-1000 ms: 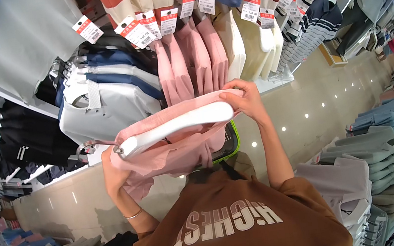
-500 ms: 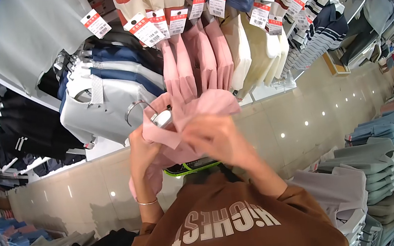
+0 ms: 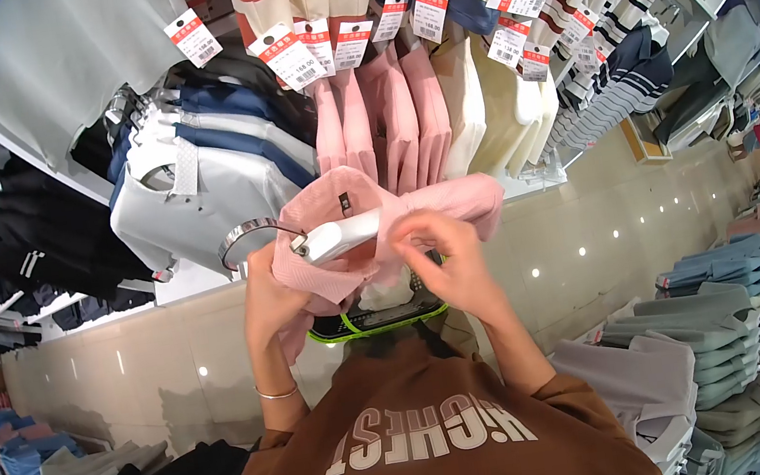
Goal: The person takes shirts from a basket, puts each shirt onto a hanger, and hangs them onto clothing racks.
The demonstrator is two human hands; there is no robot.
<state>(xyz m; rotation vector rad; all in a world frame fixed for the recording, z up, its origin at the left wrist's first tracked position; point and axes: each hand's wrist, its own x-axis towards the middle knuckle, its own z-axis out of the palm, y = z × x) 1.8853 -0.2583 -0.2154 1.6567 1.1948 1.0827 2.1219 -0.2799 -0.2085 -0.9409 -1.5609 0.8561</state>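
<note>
A pink collared shirt (image 3: 320, 192) is held up in front of me on a white hanger (image 3: 341, 237). The hanger's metal hook sticks out to the left, and its white arm shows inside the opened collar. My left hand (image 3: 270, 297) is closed on the shirt at the left of the collar, by the foot of the hook; its fingertips are hidden behind the cloth. On the other side, my right hand (image 3: 449, 259) pinches the edge of the shirt's opening between thumb and fingers. The far shoulder of the shirt spreads out beyond that hand.
Pink shirts (image 3: 397, 118) hang just ahead, with cream shirts (image 3: 464, 109) beside them and tagged striped garments above. Light grey shirts (image 3: 199, 195) hang at the left. A green-rimmed black basket or stool (image 3: 377, 320) is below my hands. Folded clothes (image 3: 723, 325) are stacked at the right.
The collar has been spread wider, so more of the white hanger shows inside it. My right hand has moved right, drawing the shirt's edge with it. The left hand keeps its hold.
</note>
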